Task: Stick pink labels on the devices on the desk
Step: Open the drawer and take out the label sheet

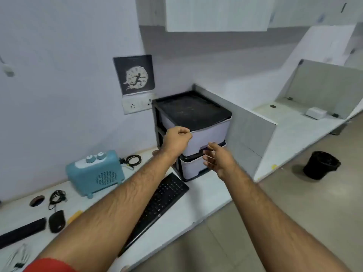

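No pink label shows on the blue speaker (95, 173), keyboard (157, 209) or mouse (56, 221); the left hand (176, 140) is fisted at the drawer unit (198, 134), holding nothing visible, the right hand (218, 160) open and empty.

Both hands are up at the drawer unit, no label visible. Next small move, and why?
Probably pull the top drawer open. The left hand is closed at its upper front edge, and the right hand hovers open beside the drawer unit. No pink label shows on the desk, so the labels may be inside.

Left hand (177, 139) fisted, apparently empty; right hand (218, 159) open, fingers spread.
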`<state>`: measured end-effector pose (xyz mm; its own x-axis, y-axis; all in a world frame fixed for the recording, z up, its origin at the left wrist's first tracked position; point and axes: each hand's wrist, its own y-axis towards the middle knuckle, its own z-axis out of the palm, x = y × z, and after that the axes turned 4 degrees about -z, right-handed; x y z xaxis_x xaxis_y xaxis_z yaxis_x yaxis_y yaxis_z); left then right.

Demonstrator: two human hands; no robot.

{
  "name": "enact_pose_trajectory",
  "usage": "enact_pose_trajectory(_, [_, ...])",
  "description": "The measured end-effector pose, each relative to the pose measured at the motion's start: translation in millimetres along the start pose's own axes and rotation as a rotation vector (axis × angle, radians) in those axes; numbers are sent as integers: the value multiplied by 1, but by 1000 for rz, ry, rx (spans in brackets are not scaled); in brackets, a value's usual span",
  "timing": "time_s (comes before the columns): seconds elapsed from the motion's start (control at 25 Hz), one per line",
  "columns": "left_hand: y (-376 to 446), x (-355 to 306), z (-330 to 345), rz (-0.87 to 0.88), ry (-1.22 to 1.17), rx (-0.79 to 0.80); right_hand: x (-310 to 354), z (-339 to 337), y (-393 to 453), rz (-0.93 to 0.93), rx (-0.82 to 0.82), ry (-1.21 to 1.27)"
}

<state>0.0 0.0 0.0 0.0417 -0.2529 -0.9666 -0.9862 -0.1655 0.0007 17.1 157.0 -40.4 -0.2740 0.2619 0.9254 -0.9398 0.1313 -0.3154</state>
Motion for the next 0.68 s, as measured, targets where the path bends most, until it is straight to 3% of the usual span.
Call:
enact_pose_trajectory(0.16, [64,5,31,117,306,30,-15,-4,69,115,-66,108])
enact_pose_trajectory(0.36, [153,14,61,462,788,111,-30,5,150,182,-165,191])
enact_pose_trajectory(0.52, [191,29,79,501,944,215,-41,14,198,170,-301,277])
enact_pose_trajectory(0.68, [199,36,85,542,990,193,-40,17,228,206,-309,370])
